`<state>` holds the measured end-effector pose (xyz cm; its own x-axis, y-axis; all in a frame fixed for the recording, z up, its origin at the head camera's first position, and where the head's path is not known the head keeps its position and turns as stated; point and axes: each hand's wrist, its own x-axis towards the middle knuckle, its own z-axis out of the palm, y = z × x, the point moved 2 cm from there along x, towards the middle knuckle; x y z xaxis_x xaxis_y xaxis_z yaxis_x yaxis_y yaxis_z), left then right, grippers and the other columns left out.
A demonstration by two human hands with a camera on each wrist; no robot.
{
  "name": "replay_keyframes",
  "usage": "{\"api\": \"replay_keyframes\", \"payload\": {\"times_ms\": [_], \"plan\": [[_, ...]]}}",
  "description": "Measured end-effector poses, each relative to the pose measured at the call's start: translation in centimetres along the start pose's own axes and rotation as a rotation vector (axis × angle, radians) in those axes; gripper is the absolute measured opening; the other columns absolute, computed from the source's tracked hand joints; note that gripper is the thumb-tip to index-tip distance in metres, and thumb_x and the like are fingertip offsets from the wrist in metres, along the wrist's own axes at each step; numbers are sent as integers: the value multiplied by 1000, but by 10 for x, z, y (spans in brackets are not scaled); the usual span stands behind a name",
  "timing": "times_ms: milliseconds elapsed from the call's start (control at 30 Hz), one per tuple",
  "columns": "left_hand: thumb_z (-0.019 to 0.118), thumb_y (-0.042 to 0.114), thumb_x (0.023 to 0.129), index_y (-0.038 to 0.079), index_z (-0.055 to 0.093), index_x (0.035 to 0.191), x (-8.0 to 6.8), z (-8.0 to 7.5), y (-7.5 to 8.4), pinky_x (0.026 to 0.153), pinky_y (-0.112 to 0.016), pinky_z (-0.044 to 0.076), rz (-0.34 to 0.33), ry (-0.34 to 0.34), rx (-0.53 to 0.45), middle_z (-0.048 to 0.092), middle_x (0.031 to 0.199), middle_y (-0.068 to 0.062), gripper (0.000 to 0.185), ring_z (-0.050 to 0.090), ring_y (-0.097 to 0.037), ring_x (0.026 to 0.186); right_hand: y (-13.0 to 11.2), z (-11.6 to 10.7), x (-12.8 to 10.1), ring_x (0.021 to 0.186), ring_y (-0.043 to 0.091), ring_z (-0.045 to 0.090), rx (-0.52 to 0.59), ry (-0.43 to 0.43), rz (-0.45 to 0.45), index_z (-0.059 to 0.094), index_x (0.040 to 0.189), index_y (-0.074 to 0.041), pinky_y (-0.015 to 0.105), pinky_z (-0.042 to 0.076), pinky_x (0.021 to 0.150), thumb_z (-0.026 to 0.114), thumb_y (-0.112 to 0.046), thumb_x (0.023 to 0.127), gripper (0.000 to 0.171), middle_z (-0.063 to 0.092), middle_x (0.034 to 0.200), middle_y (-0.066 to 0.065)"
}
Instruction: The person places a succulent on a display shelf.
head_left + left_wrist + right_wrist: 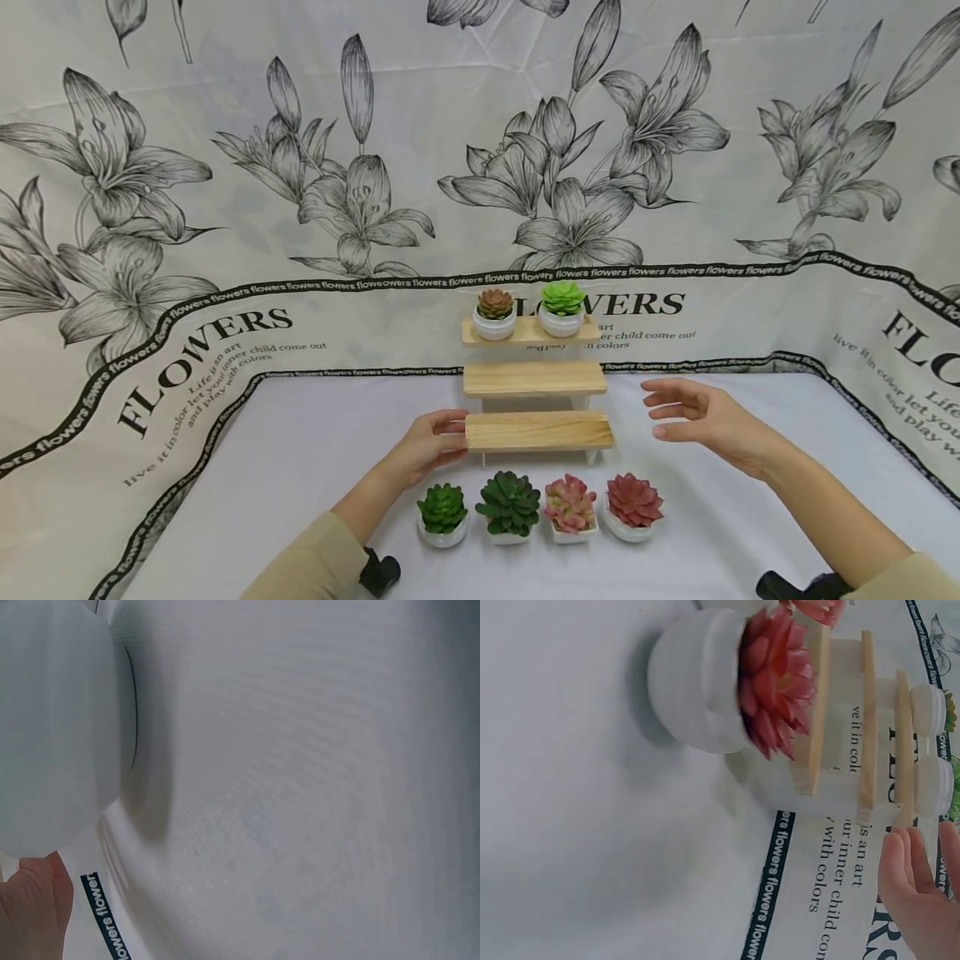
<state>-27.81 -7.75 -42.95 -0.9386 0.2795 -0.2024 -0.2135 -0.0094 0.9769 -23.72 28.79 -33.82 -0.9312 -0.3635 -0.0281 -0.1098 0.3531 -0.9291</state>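
A three-tier wooden display stand (536,431) with clear supports rises in steps at the middle of the table. My left hand (429,448) holds the left end of its lowest board, fingers at the back and thumb toward the front. In the left wrist view a white pot hides most of that hand (36,911). Right of the stand, apart from it, my right hand (697,417) is held with fingers extended and nothing in it. On the top board sit a brown succulent (495,305) and a bright green succulent (562,298), both in round white pots.
In front of the stand, a row holds a green succulent (442,508), a dark green succulent (508,503), a pink succulent (570,505) and a red succulent (633,500), in white pots. A flower-printed cloth (390,325) hangs behind the white table (315,433).
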Motion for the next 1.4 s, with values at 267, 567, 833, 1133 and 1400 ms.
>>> {"api": "replay_keyframes", "payload": {"times_ms": [267,567,833,1133,1400], "plan": [[57,-8,85,-8,42,133,1,0,-1,86,-35,53,5,-1,-3,51,122,-22,51,59,-18,91,30,14,-14,109,17,51,45,-132,36,40,136,-2,34,51,85,65,-9,84,58,45,128,18],[58,-8,85,-8,42,133,1,-1,-1,86,-34,53,-1,-6,-9,50,122,-22,51,58,-18,92,62,31,-23,112,23,47,92,-258,56,30,139,6,27,49,88,69,-6,80,72,38,133,26],[58,-9,85,-8,43,133,1,-1,-1,86,-34,53,-1,0,-12,51,120,-22,50,58,-18,91,70,40,-21,111,23,46,83,-302,69,32,138,8,20,47,87,74,-5,75,76,47,128,15],[58,-9,84,-8,43,132,1,-1,-1,86,-34,53,5,-4,-13,50,120,-22,50,58,-18,91,72,46,-21,110,8,49,96,-313,52,32,137,8,16,44,87,76,-3,71,80,49,128,15],[58,-9,84,-8,43,132,1,-1,-2,86,-35,53,1,-1,-9,51,119,-21,50,58,-19,91,76,49,-20,106,14,52,139,-303,61,38,130,10,19,47,85,76,-1,71,71,54,120,14]]}}
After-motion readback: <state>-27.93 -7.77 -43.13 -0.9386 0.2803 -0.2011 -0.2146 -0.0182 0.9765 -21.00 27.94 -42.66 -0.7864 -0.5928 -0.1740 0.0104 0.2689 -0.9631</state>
